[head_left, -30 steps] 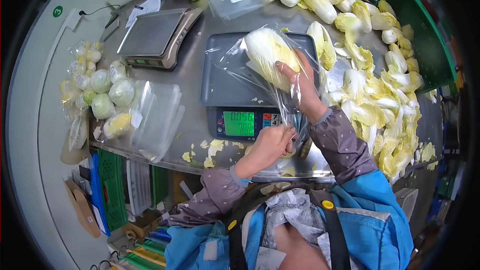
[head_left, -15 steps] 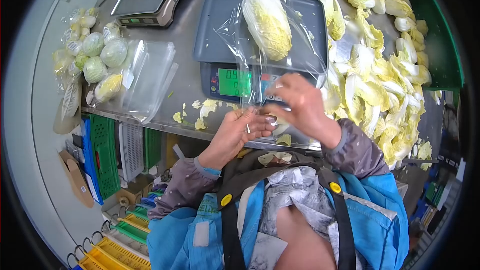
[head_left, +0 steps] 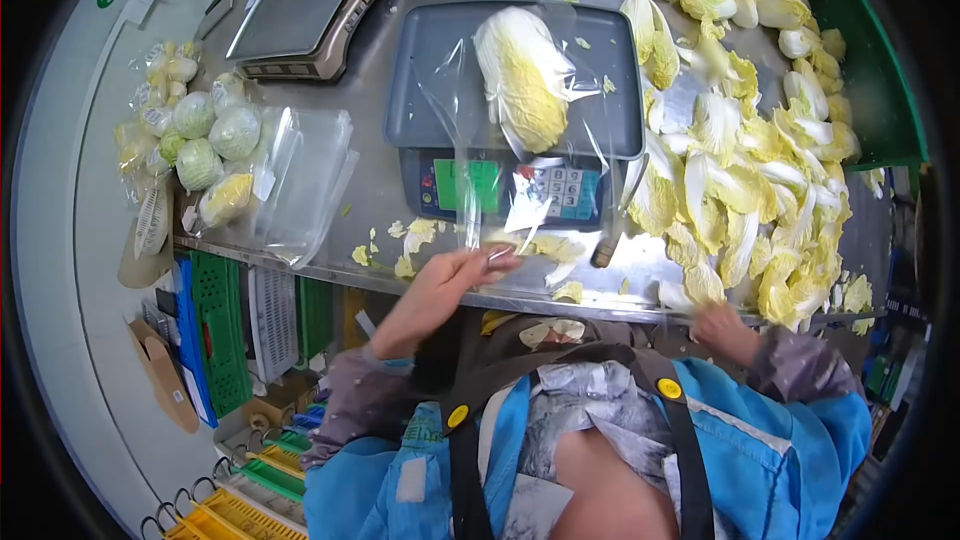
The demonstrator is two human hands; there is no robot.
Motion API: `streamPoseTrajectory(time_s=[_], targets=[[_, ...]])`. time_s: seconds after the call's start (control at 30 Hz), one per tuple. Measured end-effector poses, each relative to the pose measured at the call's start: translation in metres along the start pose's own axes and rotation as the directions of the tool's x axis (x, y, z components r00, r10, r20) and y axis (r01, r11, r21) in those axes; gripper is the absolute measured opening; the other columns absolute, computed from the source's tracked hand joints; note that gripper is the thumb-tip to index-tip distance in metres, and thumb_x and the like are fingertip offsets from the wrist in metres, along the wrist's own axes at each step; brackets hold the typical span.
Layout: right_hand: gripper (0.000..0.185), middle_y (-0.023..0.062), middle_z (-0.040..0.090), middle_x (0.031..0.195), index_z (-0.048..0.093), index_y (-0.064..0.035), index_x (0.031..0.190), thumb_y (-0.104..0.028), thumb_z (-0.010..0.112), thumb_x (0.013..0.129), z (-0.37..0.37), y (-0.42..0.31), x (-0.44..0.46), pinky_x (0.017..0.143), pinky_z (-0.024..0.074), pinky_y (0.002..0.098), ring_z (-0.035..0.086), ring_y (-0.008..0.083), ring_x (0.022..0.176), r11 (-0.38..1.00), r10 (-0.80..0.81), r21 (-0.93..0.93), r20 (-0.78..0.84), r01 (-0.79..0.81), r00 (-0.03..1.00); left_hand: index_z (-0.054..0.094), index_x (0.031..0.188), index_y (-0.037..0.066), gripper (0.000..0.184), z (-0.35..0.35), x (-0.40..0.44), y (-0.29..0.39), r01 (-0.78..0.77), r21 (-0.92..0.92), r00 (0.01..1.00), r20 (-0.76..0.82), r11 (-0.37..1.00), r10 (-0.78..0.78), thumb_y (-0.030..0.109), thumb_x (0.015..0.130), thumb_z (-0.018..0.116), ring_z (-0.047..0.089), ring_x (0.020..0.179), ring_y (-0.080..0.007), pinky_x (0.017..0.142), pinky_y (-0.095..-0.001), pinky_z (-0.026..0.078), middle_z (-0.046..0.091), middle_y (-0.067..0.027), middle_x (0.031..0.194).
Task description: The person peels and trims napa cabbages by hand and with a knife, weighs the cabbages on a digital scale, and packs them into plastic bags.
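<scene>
- By the left hand (head_left: 440, 292), in the lower middle of the frame, the near end of a clear bag (head_left: 530, 198) is pinched; the grip is closed, with thumb and forefinger drawn together.
- The right hand (head_left: 726, 332) is held low, right of centre, at the table's (head_left: 375, 140) near edge; it is blurred, and whether anything is held in its grip cannot be told.
- The cabbage (head_left: 525, 80) is seen in the upper middle of the frame, laid inside the bag on the grey tray (head_left: 425, 120) of a scale (head_left: 500, 190).
- Its white stalk end is turned toward the top, its yellow, crinkled leaves toward the bottom; glare is thrown by the loose film around it.
- By the film, part of the scale's keypad (head_left: 565, 188) is covered.
- Loose leaves (head_left: 770, 210) are heaped at the right of the frame.
</scene>
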State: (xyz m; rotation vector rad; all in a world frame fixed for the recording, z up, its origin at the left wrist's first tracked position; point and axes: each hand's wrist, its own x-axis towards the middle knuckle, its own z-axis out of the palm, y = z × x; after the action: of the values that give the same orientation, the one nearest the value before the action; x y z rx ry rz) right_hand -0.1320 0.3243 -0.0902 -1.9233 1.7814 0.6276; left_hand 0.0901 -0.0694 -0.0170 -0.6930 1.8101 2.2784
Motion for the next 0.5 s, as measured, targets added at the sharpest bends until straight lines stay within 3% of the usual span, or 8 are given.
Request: streamPoseTrajectory(time_s=[0.13,0.2,0.23,0.27,0.33,0.43,0.47,0.5], targets=[[0.036,0.0163,0.059,0.102,0.060,-0.0097,0.104,-0.013,0.058,0.068,-0.093,0.018,0.001,0.067,0.0468,0.0446,0.061,0.0272,0.084,0.946,0.141,0.166,0.560,-0.278,0.816,0.042,0.129,0.002,0.055,-0.054,-0.008,0.011,0.102,0.220,0.995,-0.008,0.970,-0.103,0.010,0.079,0.063,0.050,0.109,-0.0203,0.091,-0.0305,0.041,0.049,-0.0129,0.123],[0.055,0.0166,0.057,0.107,0.046,-0.0094,0.124,-0.004,0.056,0.069,-0.123,0.028,0.035,0.076,0.0455,0.0424,0.059,0.0274,0.088,0.848,0.379,0.502,-0.350,-0.170,0.857,0.042,0.130,0.004,0.063,-0.055,0.012,-0.001,-0.093,0.423,0.918,-0.314,0.901,0.242,0.010,0.073,0.068,0.049,0.109,-0.0234,0.091,-0.0340,0.040,0.048,-0.0145,0.123],[0.057,0.0145,0.052,0.116,0.047,-0.0090,0.123,-0.001,0.056,0.068,-0.168,0.026,0.058,0.086,0.0420,0.0415,0.054,0.0264,0.102,0.865,0.420,0.485,-0.567,-0.125,0.708,0.041,0.130,0.006,0.071,-0.052,0.023,-0.007,-0.182,0.631,0.639,-0.506,0.754,0.579,0.011,0.067,0.072,0.049,0.109,-0.0264,0.092,-0.0375,0.040,0.047,-0.0160,0.123],[0.053,0.0125,0.050,0.120,0.049,-0.0095,0.119,-0.002,0.058,0.067,-0.187,0.033,0.077,0.089,0.0404,0.0414,0.051,0.0257,0.107,0.947,0.302,0.298,-0.706,-0.118,0.640,0.041,0.130,0.006,0.071,-0.046,0.031,-0.007,-0.189,0.633,0.633,-0.506,0.751,0.586,0.011,0.067,0.072,0.049,0.109,-0.0264,0.092,-0.0375,0.040,0.047,-0.0160,0.123],[0.050,0.0105,0.047,0.123,0.052,-0.0100,0.114,-0.002,0.059,0.065,-0.205,0.044,0.105,0.092,0.0388,0.0412,0.048,0.0251,0.112,0.986,0.156,0.100,-0.817,-0.130,0.556,0.047,0.126,0.008,0.067,-0.037,0.045,-0.004,-0.368,0.917,0.449,0.034,0.150,0.893,0.009,0.064,0.072,0.047,0.113,-0.0296,0.094,-0.0439,0.036,0.049,-0.0147,0.122],[0.012,0.0087,0.059,0.106,0.055,-0.0083,0.084,-0.009,0.058,0.072,-0.213,0.061,0.134,0.088,0.0422,0.0375,0.053,0.0260,0.105,0.926,-0.372,-0.231,-0.685,0.298,0.626,0.055,0.118,0.008,0.050,-0.031,0.045,0.009,-0.493,0.868,0.674,0.421,-0.055,0.607,0.009,0.069,0.066,0.047,0.114,-0.0297,0.099,-0.0459,0.031,0.055,-0.0119,0.116],[0.012,0.0087,0.059,0.106,0.055,-0.0083,0.084,-0.009,0.058,0.072,-0.213,0.064,0.134,0.088,0.0422,0.0375,0.053,0.0260,0.105,0.928,-0.369,-0.233,-0.689,0.292,0.623,0.055,0.118,0.008,0.050,-0.037,0.046,0.010,-0.494,0.867,0.671,0.426,-0.063,0.606,0.009,0.069,0.066,0.047,0.114,-0.0297,0.099,-0.0459,0.031,0.055,-0.0119,0.116],[0.007,0.0064,0.060,0.094,0.054,-0.0079,0.081,-0.009,0.057,0.076,-0.214,0.067,0.133,0.080,0.0445,0.0353,0.057,0.0243,0.094,0.923,-0.080,0.193,-0.750,0.333,0.657,0.059,0.112,0.005,0.036,-0.045,0.048,0.008,-0.493,0.828,0.754,0.254,0.266,0.605,0.016,0.078,0.058,0.050,0.112,-0.0287,0.102,-0.0440,0.027,0.058,-0.0131,0.110]])
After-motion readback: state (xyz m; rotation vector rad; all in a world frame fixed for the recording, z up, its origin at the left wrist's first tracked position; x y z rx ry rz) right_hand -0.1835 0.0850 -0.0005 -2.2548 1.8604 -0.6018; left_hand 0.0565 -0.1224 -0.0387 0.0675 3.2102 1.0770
